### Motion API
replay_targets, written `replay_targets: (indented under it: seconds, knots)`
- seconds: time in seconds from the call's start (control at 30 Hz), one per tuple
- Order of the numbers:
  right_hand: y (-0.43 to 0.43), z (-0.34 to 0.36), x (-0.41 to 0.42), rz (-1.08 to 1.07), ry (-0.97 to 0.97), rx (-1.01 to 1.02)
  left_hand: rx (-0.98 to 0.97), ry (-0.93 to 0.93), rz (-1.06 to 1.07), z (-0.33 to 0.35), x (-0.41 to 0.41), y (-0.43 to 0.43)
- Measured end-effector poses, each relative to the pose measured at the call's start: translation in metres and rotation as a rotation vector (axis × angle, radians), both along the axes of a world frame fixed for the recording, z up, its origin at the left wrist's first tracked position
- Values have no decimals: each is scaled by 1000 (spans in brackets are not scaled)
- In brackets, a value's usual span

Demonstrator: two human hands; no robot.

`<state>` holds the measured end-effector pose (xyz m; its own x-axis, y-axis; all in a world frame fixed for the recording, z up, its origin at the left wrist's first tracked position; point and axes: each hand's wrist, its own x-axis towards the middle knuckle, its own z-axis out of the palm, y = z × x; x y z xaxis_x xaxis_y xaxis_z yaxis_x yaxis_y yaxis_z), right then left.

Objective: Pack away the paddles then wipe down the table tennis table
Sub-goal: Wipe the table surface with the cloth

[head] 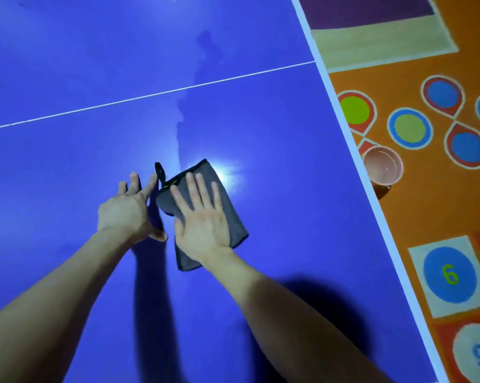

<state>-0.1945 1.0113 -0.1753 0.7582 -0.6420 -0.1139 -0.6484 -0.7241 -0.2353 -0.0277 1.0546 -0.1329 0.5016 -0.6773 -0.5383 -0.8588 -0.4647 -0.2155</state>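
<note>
- The blue bench [95, 64] is crossed by a thin white line [150, 95] and has a white edge stripe [343, 125] along its right side.
- A folded grey cloth [187, 258] lies flat on the bench, a black loop [159, 171] at its far corner.
- Beside the bench, the orange floor [426, 211], painted with coloured circles and numbers, carries a pink cup [383, 169] near the stripe.

Both arms are reaching forward, right hand [202, 221] lying flat with fingers spread, left hand [124, 211] seemingly hovering alongside, fingers straight.
</note>
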Motion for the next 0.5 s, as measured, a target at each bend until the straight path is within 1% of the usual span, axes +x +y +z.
replay_targets:
  seconds: [0.07,0.1,0.13,0.2,0.27,0.33,0.37,0.4,0.43,0.5]
  knots:
    - [-27,-8,-16,64,-54,-31,-4,-11,-1,1,0,1]
    - [-52,-13,-35,46,-80,-59,0,-2,-3,3,-1,0]
    - [-82,-16,-58,-29,-84,-92,4,4,-6,5,-1,0]
    - [-151,-22,-111,-329,-47,-161,-5,-20,-9,6,-2,1]
    - [-205,-21,-154,-646,10,-163,-10,-23,-15,9,-4,0]
    - [-221,-18,-148,-873,26,-141,-29,-11,-11,11,-5,-1]
    - [-214,-16,-125,-919,26,-136,-34,-2,-5,12,-6,-1]
    - [-200,-14,-94,-896,20,-137,-45,0,0,13,-6,-1]
    - [-184,-14,-56,-798,8,-145,-60,-3,3,14,-5,-1]
    - [-144,-14,24,-492,-11,-150,-83,8,5,17,-5,0]
